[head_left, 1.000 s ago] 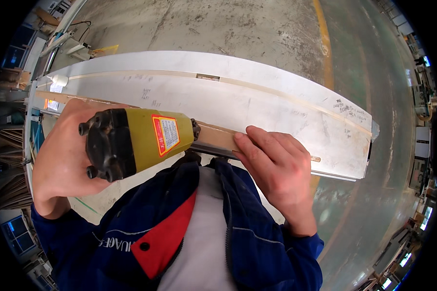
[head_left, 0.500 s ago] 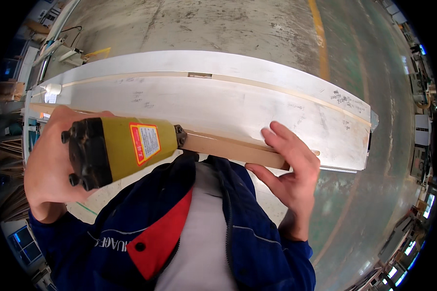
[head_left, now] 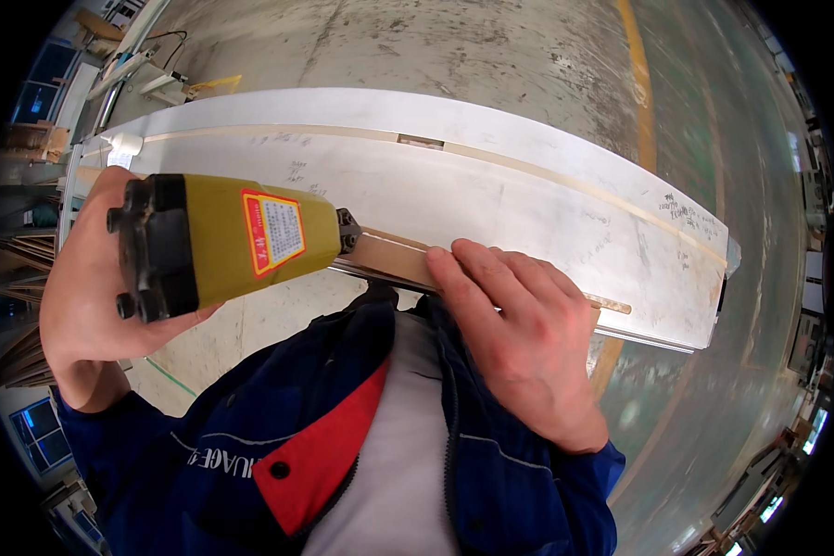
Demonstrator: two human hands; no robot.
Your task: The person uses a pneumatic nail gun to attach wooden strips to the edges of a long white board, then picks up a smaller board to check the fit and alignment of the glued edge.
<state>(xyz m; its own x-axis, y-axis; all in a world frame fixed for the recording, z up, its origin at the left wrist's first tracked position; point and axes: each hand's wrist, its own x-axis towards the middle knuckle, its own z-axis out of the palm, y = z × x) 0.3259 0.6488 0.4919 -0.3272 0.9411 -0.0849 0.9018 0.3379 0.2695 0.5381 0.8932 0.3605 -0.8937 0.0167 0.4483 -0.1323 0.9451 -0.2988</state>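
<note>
The power tool, yellow-green with a black end cap, is probably heavy, rigid and rear-biased; hold it by the handle (hidden here behind the body). The left hand is curled around it, its nose beside the wooden strip; contact cannot be confirmed. The strip lies along the near long edge of the white panel. It appears light and stiff; hold it flat from above. The right hand grips it, fingers close together. A white bottle stands at the panel's far left corner. Beyond the far edge, a yellow line crosses the concrete floor.
</note>
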